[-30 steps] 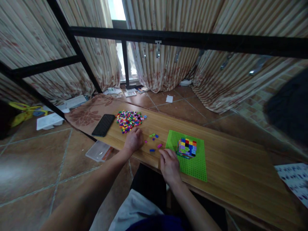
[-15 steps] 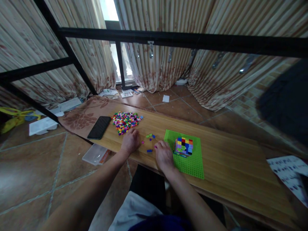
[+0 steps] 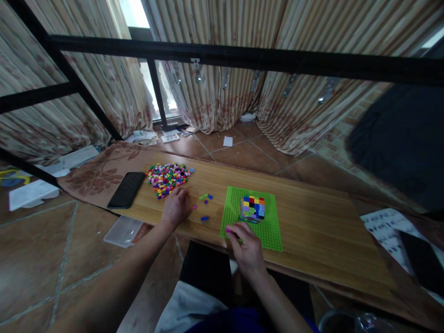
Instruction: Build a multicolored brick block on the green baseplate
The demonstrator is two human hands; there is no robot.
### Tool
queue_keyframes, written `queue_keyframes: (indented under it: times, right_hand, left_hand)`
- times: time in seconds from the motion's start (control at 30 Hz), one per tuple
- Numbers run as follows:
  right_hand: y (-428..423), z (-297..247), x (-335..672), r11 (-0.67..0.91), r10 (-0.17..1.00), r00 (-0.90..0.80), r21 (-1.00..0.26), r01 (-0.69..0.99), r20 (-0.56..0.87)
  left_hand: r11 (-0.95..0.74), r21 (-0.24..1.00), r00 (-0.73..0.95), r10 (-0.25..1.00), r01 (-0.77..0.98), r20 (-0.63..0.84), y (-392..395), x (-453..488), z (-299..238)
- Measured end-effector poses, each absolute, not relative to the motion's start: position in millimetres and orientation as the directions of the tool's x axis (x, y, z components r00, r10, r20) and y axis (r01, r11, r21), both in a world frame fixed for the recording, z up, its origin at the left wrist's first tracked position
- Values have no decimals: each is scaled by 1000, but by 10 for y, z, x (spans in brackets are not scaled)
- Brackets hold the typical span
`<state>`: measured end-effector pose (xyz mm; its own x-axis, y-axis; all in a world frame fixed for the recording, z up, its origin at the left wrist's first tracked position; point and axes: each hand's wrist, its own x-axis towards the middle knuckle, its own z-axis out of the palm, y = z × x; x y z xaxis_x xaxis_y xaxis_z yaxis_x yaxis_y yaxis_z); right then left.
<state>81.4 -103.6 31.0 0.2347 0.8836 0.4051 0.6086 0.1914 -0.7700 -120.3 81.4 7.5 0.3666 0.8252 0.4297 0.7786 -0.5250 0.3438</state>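
Between the thumb and fingers of my right hand (image 3: 248, 247) is a small magenta building brick (image 3: 228, 230), above the front left part of a green baseplate (image 3: 270, 231). A cube of many-coloured bricks (image 3: 253, 209) stands on that baseplate, just beyond my right hand. My left hand (image 3: 176, 206) rests on the wood with its fingers curled, at the front edge of a pile of mixed small bricks (image 3: 166, 178); what its fingers hold, if anything, is hidden. Several loose bricks lie between the hands, among them a blue brick (image 3: 204, 218) and a pink one (image 3: 194, 207).
A dark phone (image 3: 126, 190) lies left of the pile, beside a patterned brown cloth (image 3: 100, 173). Below the table's front edge is a clear plastic box (image 3: 123, 230). A black metal rail (image 3: 222, 52) crosses in front of the curtains. Printed paper (image 3: 385, 231) lies at the right.
My right hand has moved right with the magenta brick, from beside the baseplate to over its front left part. My left hand stays by the pile. The whole view has shifted.
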Motion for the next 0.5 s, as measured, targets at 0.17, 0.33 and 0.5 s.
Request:
queue_keyframes:
  times: [0.17, 0.33, 0.5]
  right_hand:
    - [-1194, 445, 1257, 104, 823, 365, -747, 656, 435]
    - [-1049, 523, 1477, 88, 797, 332, -640, 763, 504]
    - [-944, 490, 1499, 150, 804, 230, -562, 814, 549]
  left_hand:
    - [-519, 328, 360, 824, 789, 438, 825, -1204, 59]
    - [-510, 315, 345, 821, 800, 454, 818, -1191, 73]
    - [-508, 320, 346, 826, 800, 445, 805, -1185, 98]
